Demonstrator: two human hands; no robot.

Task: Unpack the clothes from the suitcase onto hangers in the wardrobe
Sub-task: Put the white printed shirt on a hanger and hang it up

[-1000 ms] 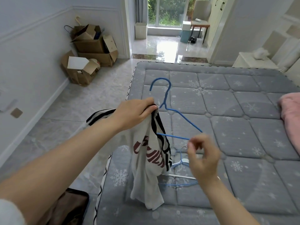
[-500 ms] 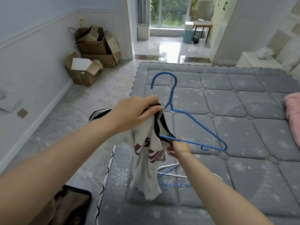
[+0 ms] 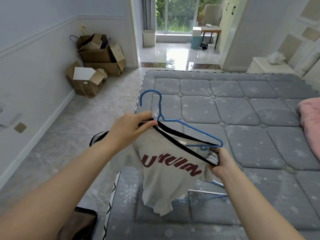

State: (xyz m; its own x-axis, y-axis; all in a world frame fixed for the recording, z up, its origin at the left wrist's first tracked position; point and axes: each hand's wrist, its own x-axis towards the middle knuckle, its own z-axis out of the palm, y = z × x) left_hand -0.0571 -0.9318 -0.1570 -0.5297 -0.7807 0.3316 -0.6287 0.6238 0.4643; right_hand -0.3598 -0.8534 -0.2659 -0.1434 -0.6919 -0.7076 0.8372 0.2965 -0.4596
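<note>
At the near left corner of the view, beside the bed, a dark open suitcase (image 3: 81, 224) shows only its edge on the floor. Above the bed's near left corner, both hands hold a white T-shirt (image 3: 166, 181) in the air. The left hand (image 3: 133, 129) pinches the black-trimmed neckline together with the neck of a blue wire hanger (image 3: 174, 118); the right hand (image 3: 220, 163) is closed on the other side of the neckline, stretching the black trim taut between the two. The shirt bears dark red lettering across the chest and hangs crumpled below, with a black-striped sleeve trailing behind the left forearm. The hanger's hook stands upward, and its right shoulder pokes out just above the right hand.

Under the right forearm, a few more hangers (image 3: 207, 193), blue and white, lie on the grey quilted mattress (image 3: 242, 104), which is printed with snowflakes. A pink cloth (image 3: 310, 122) rests at its right edge. On the marble-tiled floor at the left wall sit open cardboard boxes (image 3: 97, 64). Beyond a doorway, a chair (image 3: 211, 19) stands by a window.
</note>
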